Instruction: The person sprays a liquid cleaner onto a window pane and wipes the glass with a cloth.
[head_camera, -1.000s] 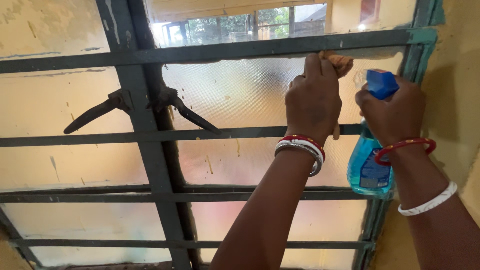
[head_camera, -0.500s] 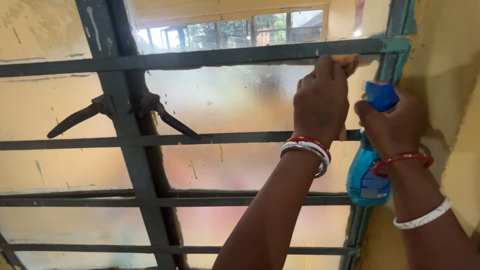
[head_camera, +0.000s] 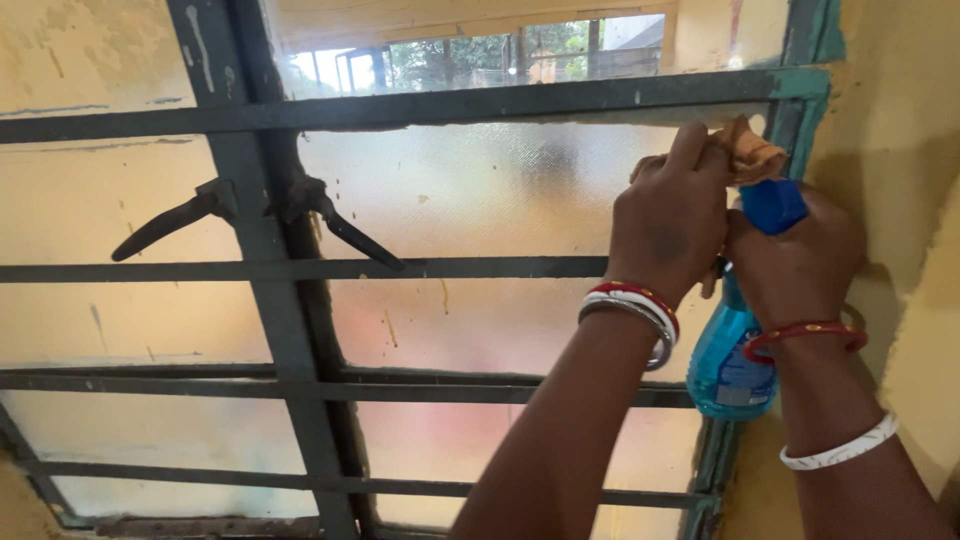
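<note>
Head view: the left hand (head_camera: 672, 225) is clenched around an orange cloth (head_camera: 748, 152), pressing it to the frosted pane (head_camera: 480, 185) at about 1 o'clock, just under the dark horizontal bar (head_camera: 400, 103). The right hand (head_camera: 795, 262), touching the left at 3 o'clock, is wrapped around a blue spray bottle (head_camera: 728, 362) (blue cap above the fingers). Two window latches (head_camera: 340, 225) sit at 10 o'clock.
</note>
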